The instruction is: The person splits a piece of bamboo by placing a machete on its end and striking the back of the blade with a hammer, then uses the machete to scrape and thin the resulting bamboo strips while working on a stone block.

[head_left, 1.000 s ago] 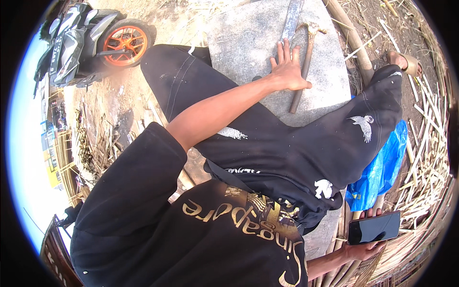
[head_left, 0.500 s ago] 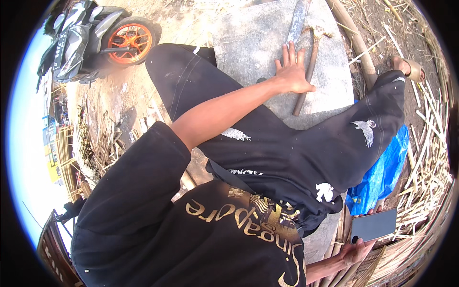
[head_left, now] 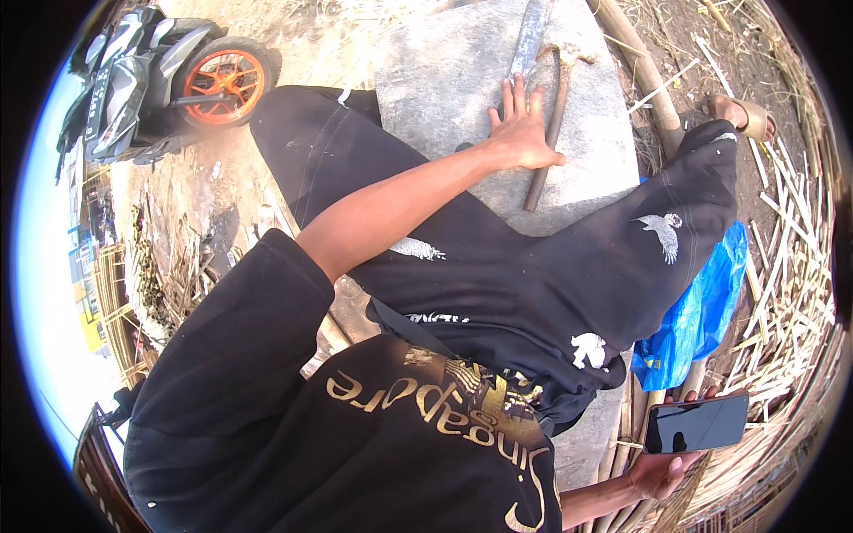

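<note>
My left hand (head_left: pixel 522 135) lies spread on a worn grey board (head_left: pixel 426 93), fingers stretched out and apart. Close beside its thumb runs the brown wooden handle of a hammer (head_left: pixel 558 102), whose head points to the far side. Just beyond the fingertips is a long, flat metal blade (head_left: pixel 530 40); I cannot tell whether they touch it. At the lower right, my right hand (head_left: pixel 657 475) is wrapped round a smartphone (head_left: pixel 697 425) with a dark, reflective screen. Some of that hand's fingers are hidden behind the phone.
A motorcycle (head_left: pixel 178 84) with an orange wheel stands at the far left. A blue plastic sheet (head_left: pixel 697 311) lies by my right leg. Split bamboo strips (head_left: pixel 786 293) litter the ground at the right, and a pole (head_left: pixel 644 67) lies along the board.
The whole view has shifted slightly, moving the scene leftward. The phone has tilted and sits slightly lower relative to the blue sheet; its screen looks darker. My left hand stays spread on the board.
</note>
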The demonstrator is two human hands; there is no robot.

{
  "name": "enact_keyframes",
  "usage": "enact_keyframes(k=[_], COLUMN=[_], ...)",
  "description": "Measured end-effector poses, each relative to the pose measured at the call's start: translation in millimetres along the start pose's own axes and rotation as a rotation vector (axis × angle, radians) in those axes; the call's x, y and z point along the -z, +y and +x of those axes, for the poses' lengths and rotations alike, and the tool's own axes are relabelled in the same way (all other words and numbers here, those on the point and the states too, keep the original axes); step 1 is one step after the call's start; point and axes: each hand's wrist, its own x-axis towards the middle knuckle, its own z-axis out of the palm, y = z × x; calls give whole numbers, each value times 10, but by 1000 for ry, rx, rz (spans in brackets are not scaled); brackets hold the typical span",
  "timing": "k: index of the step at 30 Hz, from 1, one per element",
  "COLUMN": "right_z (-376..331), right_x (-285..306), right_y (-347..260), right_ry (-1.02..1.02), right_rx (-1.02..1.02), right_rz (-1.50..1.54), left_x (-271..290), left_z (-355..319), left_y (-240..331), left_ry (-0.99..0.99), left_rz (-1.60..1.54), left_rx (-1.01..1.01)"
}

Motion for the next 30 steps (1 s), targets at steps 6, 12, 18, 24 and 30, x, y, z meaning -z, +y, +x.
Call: enact_keyframes(k=[6, 12, 18, 24, 30], right_z=[-53, -76, -72, 11, 26], right_x=[-51, -22, -31, -195, -216], right_y=[-51, -98, -154, -148, -175], right_ry=[83, 130, 153, 190, 177], right_rx=[48, 68, 76, 38, 65], right_rz=[-24, -12, -6, -25, -67], left_x=[18, -24, -32, 3, -31], left_z=[-20, 16, 14, 1, 13], left_y=[1, 4, 19, 5, -23], left_ry=[3, 15, 12, -1, 14], left_rz=[5, 39, 36, 12, 38], left_rx=[11, 37, 26, 2, 19])
